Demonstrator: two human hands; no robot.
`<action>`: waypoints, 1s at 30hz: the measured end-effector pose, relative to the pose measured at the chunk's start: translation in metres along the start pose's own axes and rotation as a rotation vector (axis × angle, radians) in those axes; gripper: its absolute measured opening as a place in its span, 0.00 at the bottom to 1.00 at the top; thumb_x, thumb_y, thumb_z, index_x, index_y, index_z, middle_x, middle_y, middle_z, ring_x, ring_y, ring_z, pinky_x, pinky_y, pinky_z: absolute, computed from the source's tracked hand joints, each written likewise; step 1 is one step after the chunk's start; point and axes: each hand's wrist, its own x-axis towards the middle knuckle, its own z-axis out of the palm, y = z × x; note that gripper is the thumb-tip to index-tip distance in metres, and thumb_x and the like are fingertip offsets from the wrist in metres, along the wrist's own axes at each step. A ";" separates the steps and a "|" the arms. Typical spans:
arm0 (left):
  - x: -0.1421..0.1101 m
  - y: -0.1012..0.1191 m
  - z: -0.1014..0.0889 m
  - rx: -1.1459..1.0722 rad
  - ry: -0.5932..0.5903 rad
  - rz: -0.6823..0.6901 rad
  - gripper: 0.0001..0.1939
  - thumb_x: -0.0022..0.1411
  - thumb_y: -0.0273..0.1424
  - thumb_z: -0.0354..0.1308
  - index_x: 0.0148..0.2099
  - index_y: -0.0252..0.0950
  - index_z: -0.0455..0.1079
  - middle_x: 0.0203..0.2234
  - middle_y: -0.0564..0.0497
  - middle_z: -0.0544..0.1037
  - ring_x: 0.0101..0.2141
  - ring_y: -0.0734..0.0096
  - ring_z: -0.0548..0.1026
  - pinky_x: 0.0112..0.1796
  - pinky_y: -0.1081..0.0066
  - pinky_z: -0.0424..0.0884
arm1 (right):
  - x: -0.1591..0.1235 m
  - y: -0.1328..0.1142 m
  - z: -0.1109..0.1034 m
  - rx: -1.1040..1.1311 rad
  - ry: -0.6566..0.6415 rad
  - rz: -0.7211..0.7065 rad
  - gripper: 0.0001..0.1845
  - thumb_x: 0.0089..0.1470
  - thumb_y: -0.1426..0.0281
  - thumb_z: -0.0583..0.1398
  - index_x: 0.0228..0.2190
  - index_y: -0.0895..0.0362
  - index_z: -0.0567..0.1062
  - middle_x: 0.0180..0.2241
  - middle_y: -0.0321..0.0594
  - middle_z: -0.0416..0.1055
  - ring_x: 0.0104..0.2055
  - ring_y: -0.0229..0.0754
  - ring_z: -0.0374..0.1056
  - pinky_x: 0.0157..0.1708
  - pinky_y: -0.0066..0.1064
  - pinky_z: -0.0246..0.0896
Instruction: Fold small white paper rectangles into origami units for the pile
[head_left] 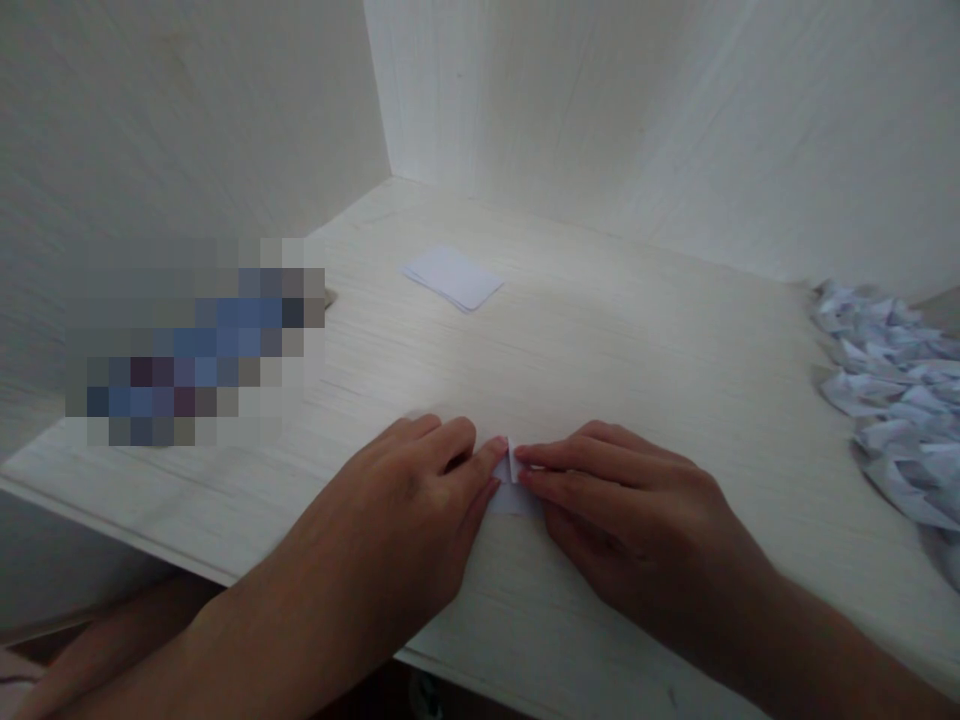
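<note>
A small piece of white paper [514,499] with a raised fold lies on the table between my hands. My left hand [424,485] presses on its left side, thumb and forefinger together at the fold and the other fingers curled. From the right, my right hand [645,500] holds the same paper with its fingertips close to the crease. Fingers cover much of the sheet, so its full shape is hidden.
A thin stack of white paper sheets [454,277] lies farther back on the pale table [622,340]. Many folded white paper pieces [900,400] are lined up at the right. A pixelated, bluish item [225,335] sits at the left. Pale walls [562,110] enclose the back.
</note>
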 end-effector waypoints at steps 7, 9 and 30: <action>0.000 -0.001 0.002 -0.063 0.013 -0.050 0.14 0.73 0.23 0.49 0.50 0.33 0.77 0.32 0.47 0.77 0.32 0.60 0.75 0.35 0.59 0.77 | -0.001 -0.003 0.002 0.010 0.005 0.019 0.16 0.63 0.81 0.58 0.40 0.54 0.83 0.38 0.44 0.83 0.36 0.47 0.78 0.36 0.40 0.79; 0.000 -0.001 0.001 -0.071 -0.002 -0.043 0.15 0.72 0.22 0.49 0.49 0.34 0.77 0.31 0.47 0.76 0.31 0.59 0.74 0.33 0.58 0.76 | -0.002 -0.004 0.004 0.009 0.008 0.030 0.14 0.63 0.80 0.57 0.39 0.56 0.83 0.38 0.46 0.83 0.36 0.47 0.78 0.36 0.39 0.79; -0.003 -0.003 0.000 -0.013 -0.019 0.001 0.16 0.72 0.22 0.49 0.46 0.35 0.79 0.28 0.49 0.77 0.28 0.64 0.74 0.31 0.64 0.76 | -0.007 -0.008 0.015 -0.052 0.024 0.097 0.14 0.65 0.78 0.56 0.37 0.56 0.82 0.39 0.45 0.82 0.38 0.47 0.79 0.38 0.38 0.79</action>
